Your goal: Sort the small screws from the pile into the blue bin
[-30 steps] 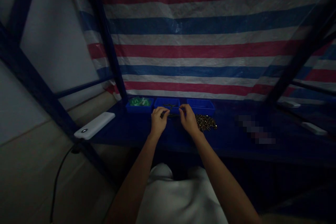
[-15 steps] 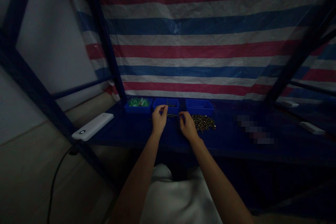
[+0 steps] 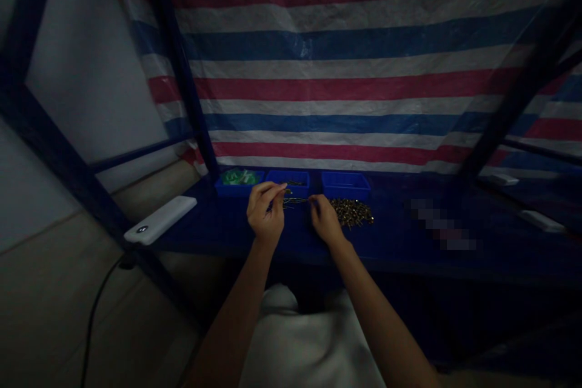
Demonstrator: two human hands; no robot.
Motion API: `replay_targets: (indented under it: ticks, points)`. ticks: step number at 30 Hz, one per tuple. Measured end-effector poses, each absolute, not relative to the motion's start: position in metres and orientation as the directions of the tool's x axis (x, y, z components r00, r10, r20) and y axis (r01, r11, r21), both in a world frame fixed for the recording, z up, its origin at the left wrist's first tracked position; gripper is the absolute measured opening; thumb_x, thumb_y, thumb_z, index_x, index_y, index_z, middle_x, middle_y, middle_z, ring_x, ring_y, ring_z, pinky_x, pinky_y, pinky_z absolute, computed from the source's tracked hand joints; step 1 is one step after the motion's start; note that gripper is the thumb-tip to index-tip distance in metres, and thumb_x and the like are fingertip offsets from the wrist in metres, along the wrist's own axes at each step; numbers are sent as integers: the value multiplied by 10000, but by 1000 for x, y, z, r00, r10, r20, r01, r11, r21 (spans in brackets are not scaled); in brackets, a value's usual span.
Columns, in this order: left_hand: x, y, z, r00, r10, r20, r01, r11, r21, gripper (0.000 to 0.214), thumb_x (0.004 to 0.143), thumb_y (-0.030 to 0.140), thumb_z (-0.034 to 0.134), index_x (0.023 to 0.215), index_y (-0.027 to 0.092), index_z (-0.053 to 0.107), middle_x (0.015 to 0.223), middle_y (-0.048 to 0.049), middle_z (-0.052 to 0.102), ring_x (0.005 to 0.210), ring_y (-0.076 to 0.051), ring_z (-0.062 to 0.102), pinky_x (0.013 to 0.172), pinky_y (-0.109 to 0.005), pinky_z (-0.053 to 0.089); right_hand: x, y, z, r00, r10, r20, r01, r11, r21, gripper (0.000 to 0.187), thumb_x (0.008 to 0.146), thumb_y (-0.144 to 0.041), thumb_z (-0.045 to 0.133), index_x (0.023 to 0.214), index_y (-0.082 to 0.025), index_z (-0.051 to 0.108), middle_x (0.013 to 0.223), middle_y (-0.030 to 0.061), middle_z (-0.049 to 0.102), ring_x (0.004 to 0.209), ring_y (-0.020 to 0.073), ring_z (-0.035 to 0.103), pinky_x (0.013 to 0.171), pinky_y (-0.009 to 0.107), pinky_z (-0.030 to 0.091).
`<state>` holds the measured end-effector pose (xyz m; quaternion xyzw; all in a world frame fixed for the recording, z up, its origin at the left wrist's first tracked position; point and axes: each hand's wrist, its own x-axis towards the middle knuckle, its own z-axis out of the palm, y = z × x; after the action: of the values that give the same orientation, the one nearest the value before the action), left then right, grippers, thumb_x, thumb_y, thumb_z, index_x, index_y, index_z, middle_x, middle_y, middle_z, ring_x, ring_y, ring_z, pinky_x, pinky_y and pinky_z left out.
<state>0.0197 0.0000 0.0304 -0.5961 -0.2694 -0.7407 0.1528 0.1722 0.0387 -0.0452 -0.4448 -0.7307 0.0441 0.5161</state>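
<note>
My left hand (image 3: pixel 265 213) is raised over the blue table (image 3: pixel 254 239), thumb and forefinger close together. Between or right beside those fingertips shows a small brass-coloured piece (image 3: pixel 288 191), too dim to name. My right hand (image 3: pixel 325 218) rests at the table with its fingers pinched on the end of some thin, wire-like metal strands (image 3: pixel 297 200). These strands reach left toward the left hand, and their far ends lie partly behind it. Touching distance from the right hand, a heap of small brass-coloured metal parts (image 3: pixel 351 213) spreads on the table.
Three blue trays line the back: one with green and clear plastic pieces (image 3: pixel 240 177), a middle tray (image 3: pixel 275 177) holding some thin parts, and a right tray (image 3: pixel 345 182). A white power bank-like device (image 3: pixel 161 219) lies left. Blue frame posts (image 3: pixel 182 66) stand at both sides.
My left hand has shifted slightly left and turned, its fingers now more spread out, with a brass-coloured piece visible at the tips. The right hand stays nearly still, holding the strands.
</note>
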Motion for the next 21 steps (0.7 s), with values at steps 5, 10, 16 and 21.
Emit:
replay_targets:
  ticks: [5, 10, 16, 21]
  points:
    - [24, 11, 30, -331, 333, 883, 433, -778, 456, 101, 774, 225, 578, 827, 175, 648, 786, -29, 620, 737, -119, 556, 657, -255, 436, 172, 39, -46, -73, 696, 714, 604, 601, -523, 226, 844, -182, 348, 1009, -189, 502, 944, 89, 569, 897, 191, 555, 838, 348, 444]
    - [29, 35, 35, -259, 854, 450, 54, -453, 890, 134, 715, 272, 579, 692, 144, 611, 582, 5, 572, 538, -91, 520, 530, -216, 390, 172, 38, -43, -89, 701, 708, 606, 602, -520, 224, 836, -177, 354, 993, -180, 513, 942, 92, 571, 905, 193, 552, 836, 341, 442]
    - [27, 53, 38, 40, 987, 154, -1, -154, 988, 108, 662, 227, 541, 619, 135, 578, 456, 14, 536, 404, -66, 473, 407, -187, 246, 172, 36, -41, -95, 710, 698, 617, 592, -518, 223, 837, -168, 348, 984, -179, 516, 929, 91, 577, 887, 194, 557, 821, 342, 446]
    - [29, 73, 37, 25, 998, 49, -2, -49, 999, 110, 684, 231, 525, 644, 135, 558, 417, 16, 527, 345, -68, 465, 386, -183, 229, 172, 37, -42, -93, 716, 692, 618, 586, -524, 219, 836, -166, 355, 987, -185, 512, 944, 88, 578, 903, 191, 557, 828, 336, 441]
